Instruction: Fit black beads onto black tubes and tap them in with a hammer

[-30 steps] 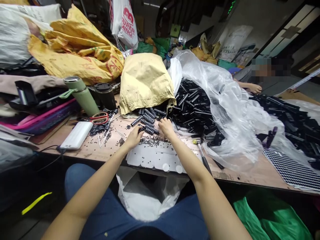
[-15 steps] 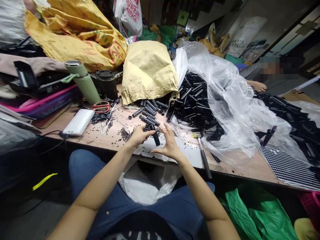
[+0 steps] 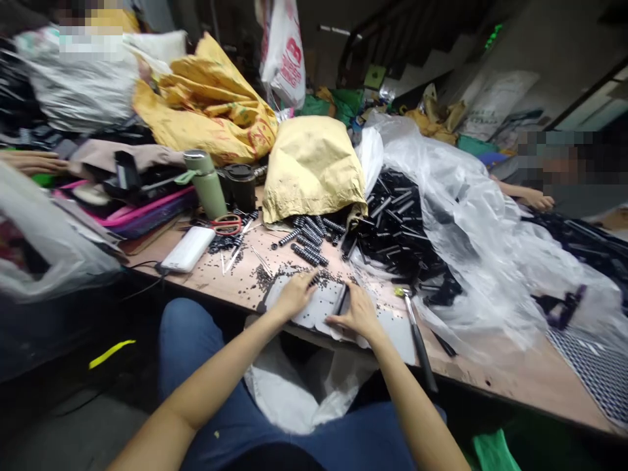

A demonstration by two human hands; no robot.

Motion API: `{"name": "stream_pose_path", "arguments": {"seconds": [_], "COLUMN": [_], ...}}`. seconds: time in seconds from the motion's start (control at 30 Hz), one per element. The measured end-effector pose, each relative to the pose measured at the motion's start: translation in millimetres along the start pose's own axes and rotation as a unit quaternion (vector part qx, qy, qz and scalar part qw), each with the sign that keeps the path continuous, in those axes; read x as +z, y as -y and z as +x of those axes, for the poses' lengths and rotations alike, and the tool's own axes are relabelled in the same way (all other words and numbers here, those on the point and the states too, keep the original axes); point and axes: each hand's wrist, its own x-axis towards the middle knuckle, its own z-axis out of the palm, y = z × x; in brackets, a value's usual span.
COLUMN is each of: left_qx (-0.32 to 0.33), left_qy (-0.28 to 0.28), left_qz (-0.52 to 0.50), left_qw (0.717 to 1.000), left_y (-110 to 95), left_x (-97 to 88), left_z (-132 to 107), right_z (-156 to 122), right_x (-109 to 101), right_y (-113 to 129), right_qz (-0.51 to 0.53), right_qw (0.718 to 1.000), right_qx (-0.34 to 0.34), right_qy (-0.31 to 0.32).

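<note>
My right hand is closed around a short black tube, held just above the white sheet at the table's front edge. To its left, my left hand is closed, and the end of a dark ribbed stick shows at its fingertips. Beyond the hands lies a pile of black ribbed sticks, spilling from the mouth of a yellowish sack. Tiny dark bits are scattered over the table around the sheet. A hammer rests right of my right hand.
Black tubes heap up in clear plastic at the right. White power bank, red-handled scissors, green flask and dark cup stand or lie at the left. Another person's hand is at far right.
The black tube has passed from my left hand to my right, which was open before. Both hands have come down to the white sheet and moved apart. The view has swung left.
</note>
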Motion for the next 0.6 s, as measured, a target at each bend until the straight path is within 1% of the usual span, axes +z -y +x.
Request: {"name": "stream_pose_path", "arguments": {"seconds": [0.07, 0.13, 0.17, 0.23, 0.3, 0.37, 0.4, 0.43, 0.5, 0.6], "left_qx": [0.012, 0.018, 0.018, 0.029, 0.049, 0.067, 0.070, 0.070, 0.070, 0.059], "left_qy": [-0.004, -0.025, -0.035, -0.064, -0.110, -0.155, -0.168, -0.172, -0.158, -0.118], "left_qz": [0.114, 0.162, 0.168, 0.131, 0.049, -0.036, -0.067, -0.086, -0.110, -0.168], "left_qw": [0.993, 0.986, 0.985, 0.989, 0.992, 0.985, 0.981, 0.979, 0.979, 0.977], "left_y": [0, 4, 7, 13, 14, 10, 6, 2, -4, -8], "left_x": [7.2, 10.7, 10.5, 6.0, -2.7, -12.0, -15.7, -18.4, -19.8, -12.7], "left_z": [-11, -21, -26, -34, -38, -37, -35, -31, -22, -9], "right_z": [-1, 2, 4, 7, 9, 11, 12, 13, 15, 19], "right_x": [4, 5, 5, 4, 2, -1, -2, -3, -6, -13], "right_y": [-6, -11, -13, -17, -19, -19, -19, -19, -17, -14], "right_qz": [-0.016, -0.034, -0.037, -0.037, -0.033, -0.031, -0.028, -0.025, -0.017, -0.008], "right_qw": [1.000, 0.999, 0.999, 0.999, 0.998, 0.997, 0.996, 0.995, 0.993, 0.990], "right_qx": [0.021, 0.028, 0.021, 0.002, -0.014, -0.021, -0.025, -0.029, -0.038, -0.054], "right_qy": [-0.004, 0.001, 0.006, 0.025, 0.051, 0.075, 0.086, 0.096, 0.113, 0.132]}}
